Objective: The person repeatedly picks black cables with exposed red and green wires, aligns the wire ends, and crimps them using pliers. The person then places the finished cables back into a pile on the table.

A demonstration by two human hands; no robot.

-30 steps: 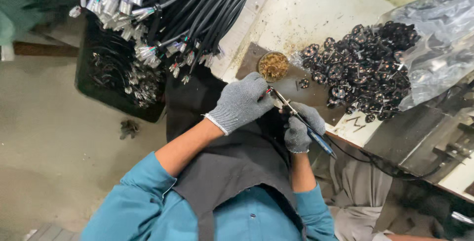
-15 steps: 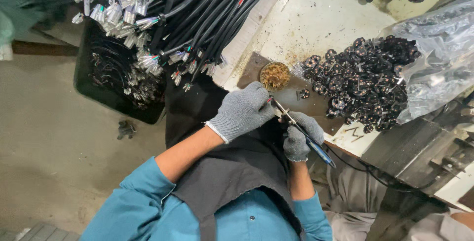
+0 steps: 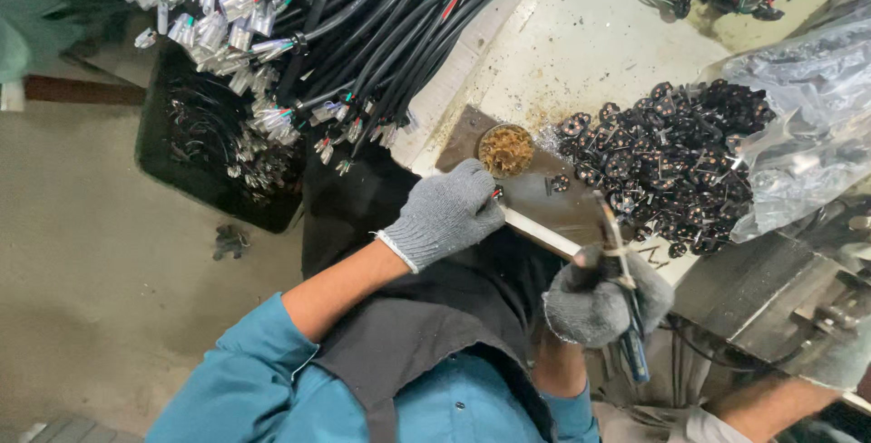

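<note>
To your far left lies bare concrete floor [image 3: 82,298], the widest open room, bounded by a black bin [image 3: 195,180] under the hanging bundle of black cables [image 3: 363,35] with clear-capped ends. Your left hand [image 3: 445,212], gloved grey, is closed around a small wire end at the bench edge [image 3: 544,234], just beside the round tin of brownish paste [image 3: 505,149]. Your right hand [image 3: 603,298], well apart from it, grips the soldering iron [image 3: 617,271], tip pointing up. Beyond it sits a heap of black plugs [image 3: 671,162], spilling from a crumpled clear plastic bag [image 3: 807,126] at the right edge.
</note>
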